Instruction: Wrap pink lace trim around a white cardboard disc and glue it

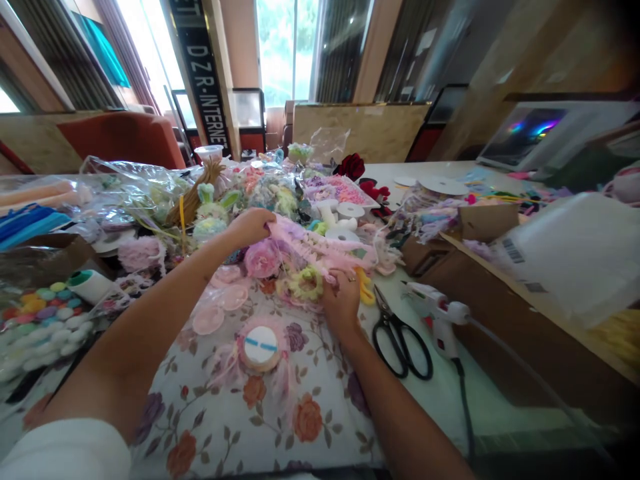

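Note:
My left hand [250, 227] is closed on the upper end of a pink lace ribbon strip [320, 250] that runs across the table's middle. My right hand [341, 299] grips the lower edge of the same strip beside a yellow-green crocheted flower [306, 283]. A pink fabric rose [263, 259] lies between my hands. Below them a ribbon spool [261, 347] with a white disc face rests on the flowered tablecloth [280, 413].
Black scissors [400, 333] and a white glue gun [440, 317] lie right of my right hand. Open cardboard boxes [500, 313] fill the right side. Bags of pompoms [40, 320], a glue bottle [90, 285] and heaps of craft flowers [270, 190] crowd the left and far side.

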`<state>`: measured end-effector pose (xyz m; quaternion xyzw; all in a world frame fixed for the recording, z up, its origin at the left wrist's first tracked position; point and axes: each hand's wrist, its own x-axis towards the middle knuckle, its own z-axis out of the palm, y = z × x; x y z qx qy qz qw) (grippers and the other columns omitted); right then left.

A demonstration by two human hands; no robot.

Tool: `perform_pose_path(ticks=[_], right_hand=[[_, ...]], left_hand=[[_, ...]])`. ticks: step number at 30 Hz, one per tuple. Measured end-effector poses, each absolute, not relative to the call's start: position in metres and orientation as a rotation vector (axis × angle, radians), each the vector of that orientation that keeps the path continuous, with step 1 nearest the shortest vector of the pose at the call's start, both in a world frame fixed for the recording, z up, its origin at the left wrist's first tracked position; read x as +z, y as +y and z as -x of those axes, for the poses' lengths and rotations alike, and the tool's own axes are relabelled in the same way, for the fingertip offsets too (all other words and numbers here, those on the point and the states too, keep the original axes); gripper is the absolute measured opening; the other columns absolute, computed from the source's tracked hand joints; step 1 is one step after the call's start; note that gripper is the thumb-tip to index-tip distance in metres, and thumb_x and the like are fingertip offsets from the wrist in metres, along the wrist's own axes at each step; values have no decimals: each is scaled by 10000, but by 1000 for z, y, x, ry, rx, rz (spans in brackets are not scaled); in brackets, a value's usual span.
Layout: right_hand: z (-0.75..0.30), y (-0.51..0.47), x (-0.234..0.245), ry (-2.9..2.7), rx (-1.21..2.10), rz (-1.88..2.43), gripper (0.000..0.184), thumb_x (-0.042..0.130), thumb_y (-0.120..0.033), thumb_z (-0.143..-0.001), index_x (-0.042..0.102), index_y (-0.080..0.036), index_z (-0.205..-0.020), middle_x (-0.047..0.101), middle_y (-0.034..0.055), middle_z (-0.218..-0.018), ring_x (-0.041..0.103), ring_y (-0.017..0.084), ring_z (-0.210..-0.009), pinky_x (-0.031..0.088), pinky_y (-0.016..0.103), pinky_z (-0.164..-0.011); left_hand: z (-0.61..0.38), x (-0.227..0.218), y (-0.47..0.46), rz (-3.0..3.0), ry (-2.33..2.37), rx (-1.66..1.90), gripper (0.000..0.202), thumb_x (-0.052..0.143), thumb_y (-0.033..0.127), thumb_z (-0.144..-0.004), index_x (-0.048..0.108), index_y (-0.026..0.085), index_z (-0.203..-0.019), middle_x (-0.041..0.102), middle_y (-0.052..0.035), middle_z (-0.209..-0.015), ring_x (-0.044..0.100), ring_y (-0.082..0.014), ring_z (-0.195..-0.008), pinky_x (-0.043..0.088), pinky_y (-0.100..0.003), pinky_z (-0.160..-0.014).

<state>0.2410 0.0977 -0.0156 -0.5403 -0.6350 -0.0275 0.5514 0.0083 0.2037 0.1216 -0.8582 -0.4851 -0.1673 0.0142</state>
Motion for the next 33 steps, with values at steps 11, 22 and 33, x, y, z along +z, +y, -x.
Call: perform_pose_path(ticks=[11, 22, 33], right_hand=[[-241, 93, -10, -1384, -27, 1221, 210, 537, -312, -881, 596, -173, -1027, 621, 70, -885, 579, 210, -777, 490, 363, -729], [-235, 90, -10, -1640, 16, 1236, 347, 597, -293, -815, 604, -162, -1136, 593, 149, -1095, 568, 280, -1041, 485, 442, -910], [-247, 98, -12, -1584, -140, 1423, 495, 682, -355, -755, 613, -117, -1183, 537, 196, -1233, 471, 348, -1160, 379, 540, -1018]], left_hand=[[-64, 129, 235, 2758, -1511, -933, 241, 529, 189, -639, 665, 100, -817, 592, -15, -678, 555, -194, -709, 431, -295, -665], [-15, 131, 206, 2941, -1654, -834, 835, 639, 295, -700, 309, 192, -1460, 602, -125, -1187, 617, -244, -998, 499, -368, -841], [11, 61, 156, 2815, -1593, -234, 875, 685, 263, -660, 344, 212, -1463, 557, -139, -1175, 569, -323, -1101, 455, -429, -936]])
